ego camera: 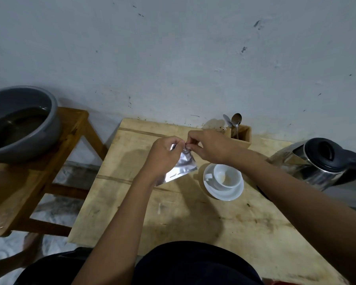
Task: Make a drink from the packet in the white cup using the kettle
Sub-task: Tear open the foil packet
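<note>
Silver packet (pixel 183 164): I'm pinching its top edge with left hand (pixel 164 156) and right hand (pixel 211 148), left of the white cup (pixel 227 175); better tearing slowly, keeping it upright.

Bare forearms, no sleeves showing; dark clothing (pixel 193 264) covers the lap.

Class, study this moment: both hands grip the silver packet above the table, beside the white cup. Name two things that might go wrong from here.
1. Both hands pinch the silver packet beside, not over, the white cup; a sudden tear may spill its contents on the table.
2. The right forearm crosses close to the kettle and might knock it.
</note>
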